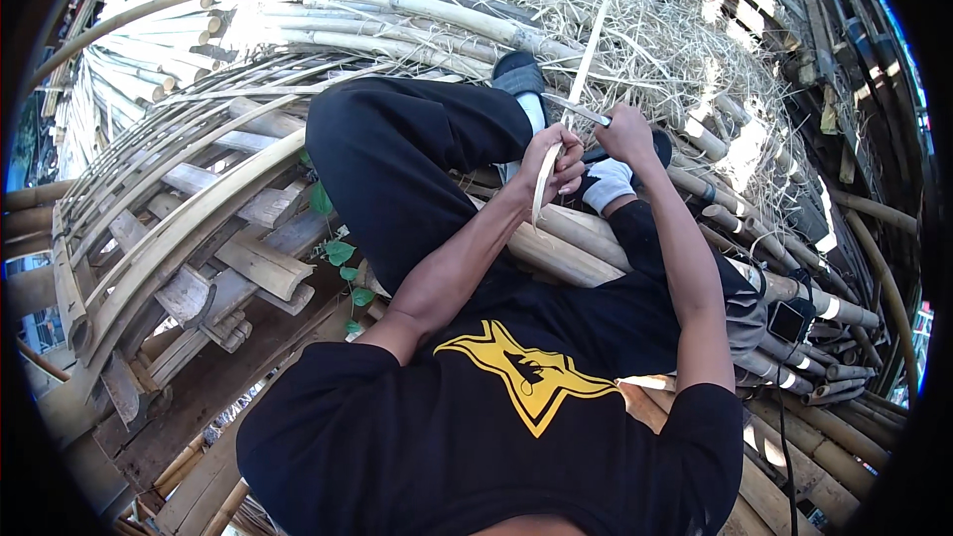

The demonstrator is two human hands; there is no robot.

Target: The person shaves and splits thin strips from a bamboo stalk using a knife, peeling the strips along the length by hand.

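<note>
My left hand (558, 161) is closed around a long, thin bamboo strip (593, 45). One end of the strip curls down below my fist, and the rest stretches away past my feet. My right hand (629, 133) grips the handle of a knife (579, 110), just right of and beyond my left hand. Its blade points left and crosses the strip, though whether it cuts into it I cannot tell. Both hands are close together above my crossed lower legs and sandals (518, 74).
Bamboo poles (437, 8) lie beyond my feet, with pale shavings (685, 60) heaped to their right. Split bamboo pieces (263, 263) are stacked at my left beside a green-leaved plant (339, 252). A small black device (789, 320) with a cable rests at my right.
</note>
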